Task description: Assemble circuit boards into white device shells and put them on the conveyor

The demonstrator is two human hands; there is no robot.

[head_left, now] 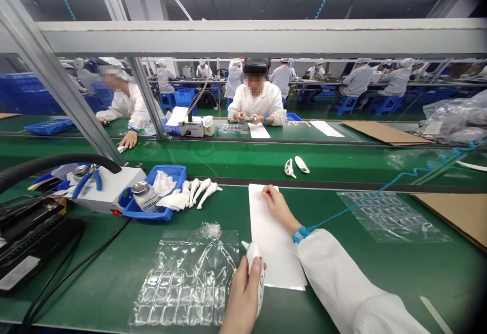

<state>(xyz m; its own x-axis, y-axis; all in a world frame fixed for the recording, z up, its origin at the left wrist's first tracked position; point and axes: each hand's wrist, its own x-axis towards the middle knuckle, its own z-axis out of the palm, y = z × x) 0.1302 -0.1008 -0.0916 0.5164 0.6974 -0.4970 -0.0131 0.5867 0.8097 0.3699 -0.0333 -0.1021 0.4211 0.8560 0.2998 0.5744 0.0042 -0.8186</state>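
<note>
- While wrapped around a white plastic handheld device, left hand closed, fingers across the device's body, just beside the near end of the white paper sheet.
- Narrow tip of the device poking out above the fingers, toward the sheet's left edge and well apart from the other hand.
- Right hand open and empty, fingertips resting on the far end of the sheet.
- Around the right wrist, a blue wrist strap, with a blue coiled cord running off to the right of the sheet.
- Just left of the sheet, a clear bubble wrap sheet lying flat on the green worktop.
- Farther left of the sheet, three curved white plastic parts in a row, beside a blue plastic tray holding white cloth and a metal-capped bottle.
- Past the tray, left of the sheet, a white bench machine and blue-handled pliers.
- Just beyond the sheet's far end, two more curved white parts.
- Right of the sheet, a second clear bubble wrap sheet, then brown cardboard.
- Far beyond the sheet, a co-worker in a white coat, hands together over another worktop.
</note>
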